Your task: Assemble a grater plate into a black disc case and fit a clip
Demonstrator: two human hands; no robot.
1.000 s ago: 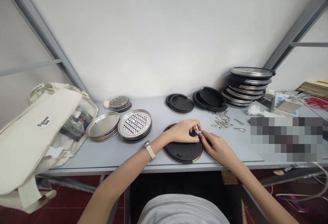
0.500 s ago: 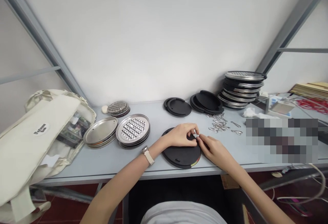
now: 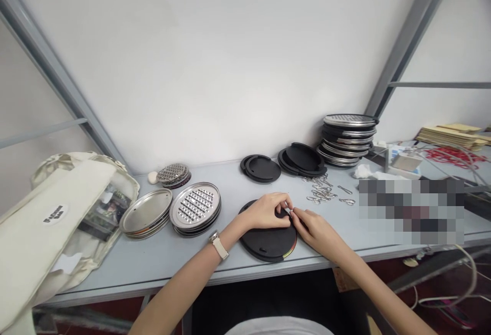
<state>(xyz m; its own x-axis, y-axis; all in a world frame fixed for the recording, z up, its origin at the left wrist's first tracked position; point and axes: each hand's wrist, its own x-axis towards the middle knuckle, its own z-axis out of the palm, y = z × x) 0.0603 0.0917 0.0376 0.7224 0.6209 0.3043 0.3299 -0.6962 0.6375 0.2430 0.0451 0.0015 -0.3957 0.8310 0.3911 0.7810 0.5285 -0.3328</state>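
Observation:
A black round plastic disc (image 3: 264, 243) lies flat near the table's front edge, with a strip of yellow and red showing along its lower right rim. My left hand (image 3: 264, 211) rests over its upper part, fingers curled and thumb low against the disc. At the right rim, my right hand (image 3: 314, 228) has its fingertips pinched together. Between both sets of fingertips shows a small silvery metal clip (image 3: 288, 211), partly hidden by the fingers. Beyond my right hand lies a loose pile of wire metal clips (image 3: 320, 192).
To the left are stacked round grater plates (image 3: 195, 207), plain metal discs (image 3: 148, 212), smaller grater discs (image 3: 172, 173) and a cream bag (image 3: 88, 197). Black discs (image 3: 263, 168) and black round trays (image 3: 303, 158) lie at the back. A tall stack of black-rimmed graters (image 3: 347, 138) stands right.
The camera view has shifted slightly. Both hands stay at the disc's upper right rim, their fingertips around the small metal clip, with the clip shifted slightly in the fingers.

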